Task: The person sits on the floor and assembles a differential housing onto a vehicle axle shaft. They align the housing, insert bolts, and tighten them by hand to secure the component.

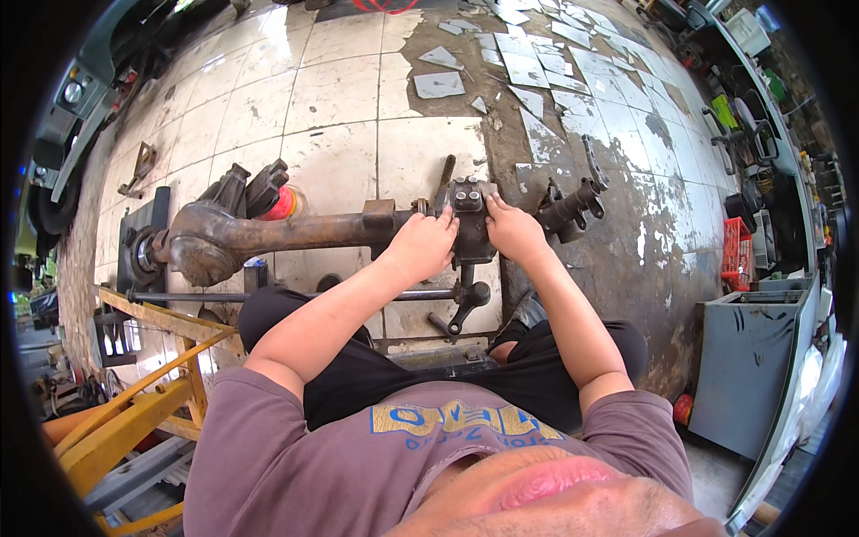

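The dark steering gearbox [469, 224] sits on the rusty axle housing [295, 234], which lies across the tiled floor [340, 98] just in front of your knees. Your left hand [423, 246] grips the gearbox's left side with fingers curled around it, and your right hand [514, 228] clasps its right side, thumb near the bolts on top. Below the gearbox a dark tie rod [295, 295] runs parallel to the axle. The axle's right end carries a knuckle bracket [573, 206]. A red cap [282, 206] lies behind the differential hump. Yellow frame stands [134, 403] sit at your left, a grey cabinet [747, 358] at your right.
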### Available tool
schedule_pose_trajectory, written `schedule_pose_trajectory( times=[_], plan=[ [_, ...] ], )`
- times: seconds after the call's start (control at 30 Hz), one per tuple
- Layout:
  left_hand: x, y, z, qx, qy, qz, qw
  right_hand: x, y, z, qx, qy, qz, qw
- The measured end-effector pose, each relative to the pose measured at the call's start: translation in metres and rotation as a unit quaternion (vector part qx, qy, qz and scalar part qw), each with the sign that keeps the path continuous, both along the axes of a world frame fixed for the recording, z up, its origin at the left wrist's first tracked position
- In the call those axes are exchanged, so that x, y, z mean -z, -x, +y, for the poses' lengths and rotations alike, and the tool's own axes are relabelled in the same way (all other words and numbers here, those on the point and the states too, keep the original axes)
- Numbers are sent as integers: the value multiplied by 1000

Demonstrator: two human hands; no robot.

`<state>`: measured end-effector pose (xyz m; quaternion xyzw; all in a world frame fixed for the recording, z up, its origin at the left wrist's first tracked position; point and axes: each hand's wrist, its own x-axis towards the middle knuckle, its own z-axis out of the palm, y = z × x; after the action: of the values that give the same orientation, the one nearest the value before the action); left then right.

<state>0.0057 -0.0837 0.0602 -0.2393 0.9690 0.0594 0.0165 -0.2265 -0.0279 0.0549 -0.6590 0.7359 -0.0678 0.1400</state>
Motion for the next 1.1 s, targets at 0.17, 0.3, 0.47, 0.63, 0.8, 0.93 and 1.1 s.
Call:
schedule_pose_trajectory(
  times=[0.17, 0.3, 0.47, 0.63, 0.8, 0.93, 1.1],
  plan=[
    [0, 0, 1, -3, -1, 6, 1000, -5, 6, 0, -16, -41, -17, 999],
    [0, -3, 3, -12, -8, 3, 1000, -34, 2, -7, -54, -147, 19, 988],
    [-1, 1, 2, -2, -1, 3, 1000, 4, 6, -1, -16, -44, -18, 999],
    [-1, 3, 3, 4, 4, 5, 1000, 8, 6, 4, 15, 17, -53, 998],
    [-1, 0, 3, -11, -8, 2, 1000, -19, 1, -3, -14, -68, -15, 997],
    [1, -4, 0, -15, -8, -4, 1000, -19, -1, -6, -16, -69, -18, 997],
    [-1, -3, 0, -5, 1, -7, 1000, -13, 0, -5, -19, -48, -20, 998]
  ],
)
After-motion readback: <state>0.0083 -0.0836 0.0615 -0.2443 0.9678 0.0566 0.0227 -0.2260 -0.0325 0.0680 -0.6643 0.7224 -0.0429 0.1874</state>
